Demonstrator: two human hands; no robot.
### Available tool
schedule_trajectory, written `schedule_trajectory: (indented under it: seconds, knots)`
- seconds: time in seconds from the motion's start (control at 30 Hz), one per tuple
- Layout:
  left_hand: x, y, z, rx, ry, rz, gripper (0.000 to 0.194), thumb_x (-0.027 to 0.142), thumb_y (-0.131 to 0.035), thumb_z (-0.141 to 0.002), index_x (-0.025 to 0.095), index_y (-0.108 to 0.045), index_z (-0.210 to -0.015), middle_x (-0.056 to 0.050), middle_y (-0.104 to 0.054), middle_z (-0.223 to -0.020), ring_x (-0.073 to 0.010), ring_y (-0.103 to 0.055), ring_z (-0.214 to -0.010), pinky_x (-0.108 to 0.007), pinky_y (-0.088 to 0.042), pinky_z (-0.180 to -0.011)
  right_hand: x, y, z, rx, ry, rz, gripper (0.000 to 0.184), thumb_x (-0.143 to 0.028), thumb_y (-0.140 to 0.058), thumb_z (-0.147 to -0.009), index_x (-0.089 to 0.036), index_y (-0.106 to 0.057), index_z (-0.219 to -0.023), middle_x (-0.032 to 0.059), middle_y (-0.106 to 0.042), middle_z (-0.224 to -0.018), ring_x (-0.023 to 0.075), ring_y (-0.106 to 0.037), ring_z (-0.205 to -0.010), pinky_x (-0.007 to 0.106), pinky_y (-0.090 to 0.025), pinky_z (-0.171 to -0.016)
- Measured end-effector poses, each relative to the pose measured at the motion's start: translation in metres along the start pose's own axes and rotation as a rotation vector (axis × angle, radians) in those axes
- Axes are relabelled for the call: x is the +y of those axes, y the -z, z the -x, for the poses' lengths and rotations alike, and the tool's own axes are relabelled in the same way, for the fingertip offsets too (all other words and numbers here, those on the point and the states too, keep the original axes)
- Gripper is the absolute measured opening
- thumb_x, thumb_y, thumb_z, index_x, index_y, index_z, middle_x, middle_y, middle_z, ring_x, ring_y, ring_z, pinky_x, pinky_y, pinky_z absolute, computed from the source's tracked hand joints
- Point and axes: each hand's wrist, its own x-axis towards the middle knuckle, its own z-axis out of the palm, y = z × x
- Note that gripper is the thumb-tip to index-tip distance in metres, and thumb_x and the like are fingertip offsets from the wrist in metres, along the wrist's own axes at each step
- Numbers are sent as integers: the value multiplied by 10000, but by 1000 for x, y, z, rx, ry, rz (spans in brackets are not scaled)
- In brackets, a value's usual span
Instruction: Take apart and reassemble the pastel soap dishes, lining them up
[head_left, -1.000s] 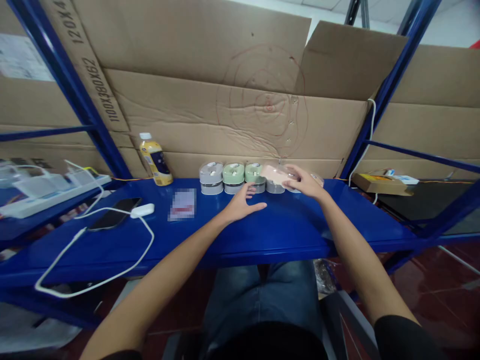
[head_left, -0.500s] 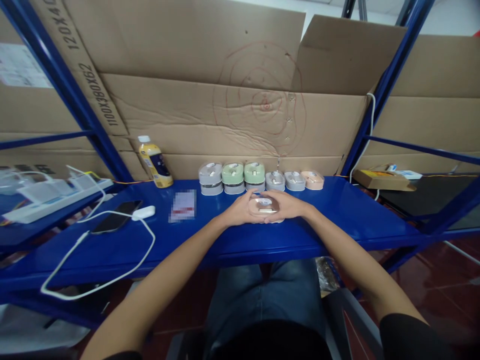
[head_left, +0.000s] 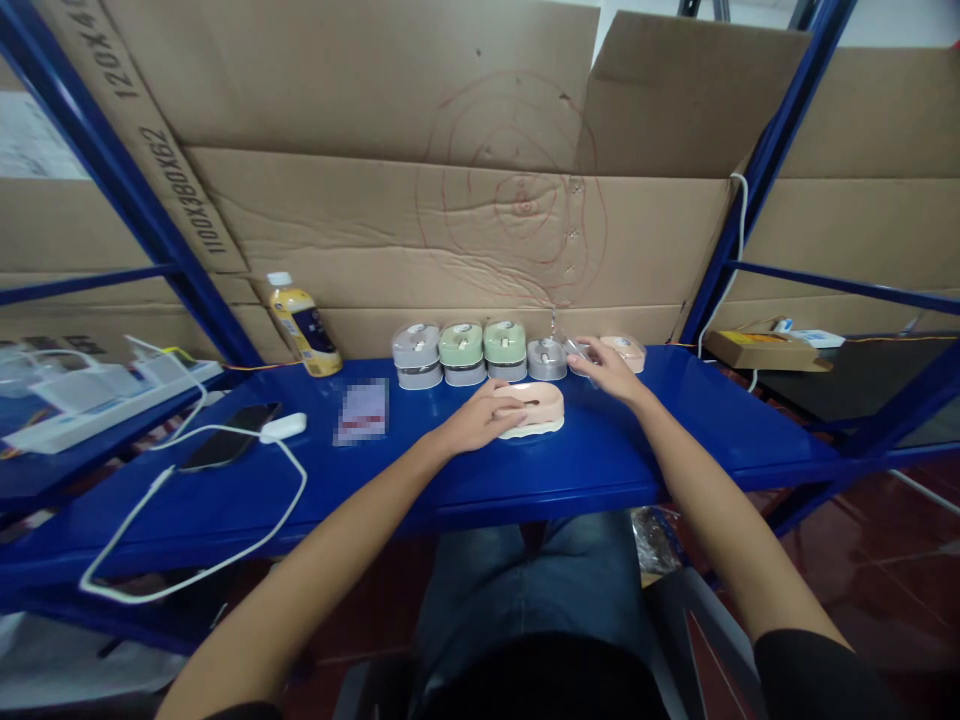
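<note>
A peach oval box (head_left: pixel 541 408) with a small dark slot in its top sits on the table in front of me. My left hand (head_left: pixel 484 415) grips its left end, the fingers lying over the top. To the right, my right hand (head_left: pixel 606 370) is closed around a clear plastic lid (head_left: pixel 573 346), which looks tilted. That lid is at the back row, in front of a grey box mostly hidden by the hand. Beside it stand another grey box (head_left: pixel 547 358) and a peach box (head_left: pixel 627 354).
Stacked grey boxes (head_left: pixel 417 355) and green boxes (head_left: pixel 461 352) line the back. Left of them are a yellow drink bottle (head_left: pixel 306 328), a blurred card (head_left: pixel 361 411), a phone (head_left: pixel 231 437) and a white cable (head_left: pixel 300 490). Cardboard (head_left: pixel 337 220) closes off the blue table's (head_left: pixel 450 480) back.
Both hands were around the covered peach box. Its clear cover is now off, and my right hand has moved right and back to the row. My left hand has stayed at the box.
</note>
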Motion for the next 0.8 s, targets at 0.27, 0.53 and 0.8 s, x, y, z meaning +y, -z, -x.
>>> schedule_trajectory:
  seconds: [0.27,0.53,0.8]
  knots:
    - [-16,31,-4,381,183,-61,457,470,-431,-1043,169,-766,-1120,-118,-660,-1178,-292,-594,-1200,-487,-472,-1136,-4,-5,1,22,-3,-39,664,-691,-654,-865,-230,-630,-1342,106,-735,-1151,288,-687,-1021,507,-554,-988]
    - [9,10,2,98,44,29,476,555,-609,-967,237,-693,-1310,-112,-561,-1319,-300,-588,-1291,-476,-493,-1135,-9,-5,5,-179,142,-102,762,-560,-821,-776,-266,-605,-1445,111,-614,-1496,334,-592,-1354,537,-467,-1161]
    - [4,-13,0,135,193,159,1184,554,-929,-657,208,-291,-1593,-199,-587,-1429,-408,-614,-1308,-601,-523,-1075,-30,-23,7,-527,301,-51,888,-489,-921,-675,-314,-601,-1485,84,-634,-1489,339,-587,-1383,552,-471,-1158]
